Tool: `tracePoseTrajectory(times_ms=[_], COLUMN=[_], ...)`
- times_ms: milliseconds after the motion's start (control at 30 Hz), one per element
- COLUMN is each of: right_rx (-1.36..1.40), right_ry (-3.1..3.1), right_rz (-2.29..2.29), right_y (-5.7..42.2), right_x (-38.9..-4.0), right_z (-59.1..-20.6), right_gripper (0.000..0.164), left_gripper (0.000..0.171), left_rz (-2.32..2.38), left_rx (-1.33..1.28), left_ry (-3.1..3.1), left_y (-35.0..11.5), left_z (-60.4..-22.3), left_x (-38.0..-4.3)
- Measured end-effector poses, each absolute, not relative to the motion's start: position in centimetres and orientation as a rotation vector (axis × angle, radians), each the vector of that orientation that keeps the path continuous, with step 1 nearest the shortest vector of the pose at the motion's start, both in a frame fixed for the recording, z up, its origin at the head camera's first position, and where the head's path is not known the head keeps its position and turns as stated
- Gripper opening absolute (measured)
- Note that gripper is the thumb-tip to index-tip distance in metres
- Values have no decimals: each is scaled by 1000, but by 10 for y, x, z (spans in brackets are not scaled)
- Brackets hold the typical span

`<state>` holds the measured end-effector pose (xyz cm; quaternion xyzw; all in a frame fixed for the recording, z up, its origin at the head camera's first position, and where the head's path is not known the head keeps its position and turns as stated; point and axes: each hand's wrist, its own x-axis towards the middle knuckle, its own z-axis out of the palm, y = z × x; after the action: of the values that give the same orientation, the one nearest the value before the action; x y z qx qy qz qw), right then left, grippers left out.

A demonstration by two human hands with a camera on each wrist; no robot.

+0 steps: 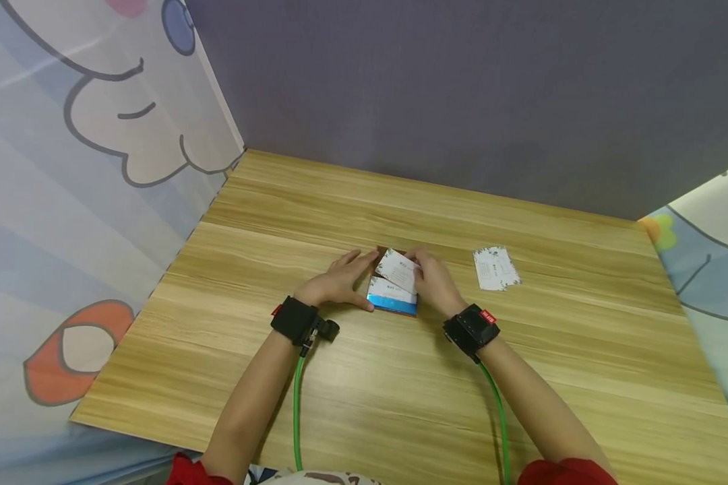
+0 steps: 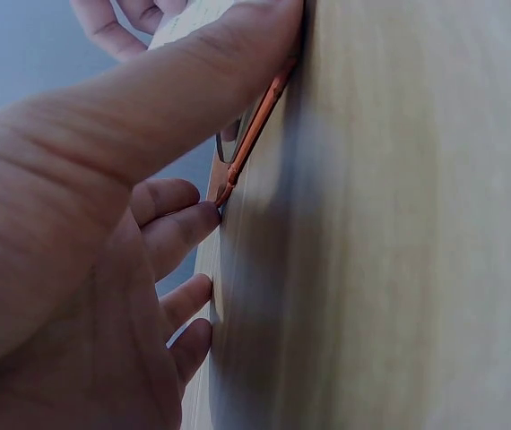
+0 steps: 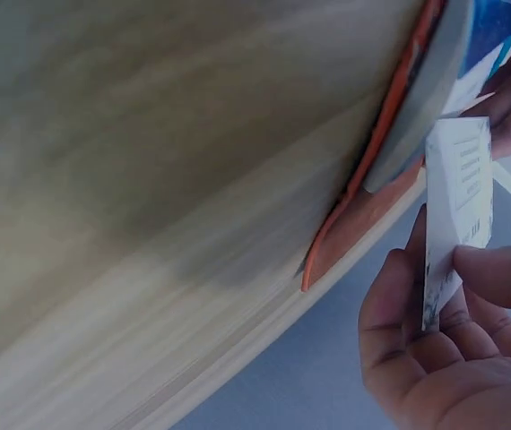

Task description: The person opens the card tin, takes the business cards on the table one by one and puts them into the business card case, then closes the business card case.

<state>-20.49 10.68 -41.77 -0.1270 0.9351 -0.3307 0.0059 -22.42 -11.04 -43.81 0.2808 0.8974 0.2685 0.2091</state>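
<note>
A small flat holder with an orange-brown edge and a blue strip along its near side lies on the wooden table. Its left side is steadied by my left hand, fingers and thumb spread and fairly straight, the thumb at the near corner. My right hand pinches a white printed card between thumb and fingers. That card is tilted over the far part of the holder, raised from its orange-brown cover. Another white card shows behind the blue strip, partly covered by the pinched one.
To the right of the holder lies a white card with a leafy border. A grey panel rises along the table's far edge, and a cartoon-printed curtain hangs at the left. Green cables run from both wrist straps.
</note>
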Motion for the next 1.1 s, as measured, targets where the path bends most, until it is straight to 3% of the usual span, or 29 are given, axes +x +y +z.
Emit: tracePoseTrajectory(times_ms=[600,1100], right_rx=[-545,-594], right_ry=[2862,2820], right_rz=[-872,-787], right_y=[103,104], right_x=[-201,-198], right_z=[-420,-423], right_gripper=[24,27], left_gripper=[109,109], left_rz=[755,759], left_rx=[791,785], left_ry=[2494,2478], left_y=[-111,-110], left_z=[-439,-438], left_x=[-224,-224])
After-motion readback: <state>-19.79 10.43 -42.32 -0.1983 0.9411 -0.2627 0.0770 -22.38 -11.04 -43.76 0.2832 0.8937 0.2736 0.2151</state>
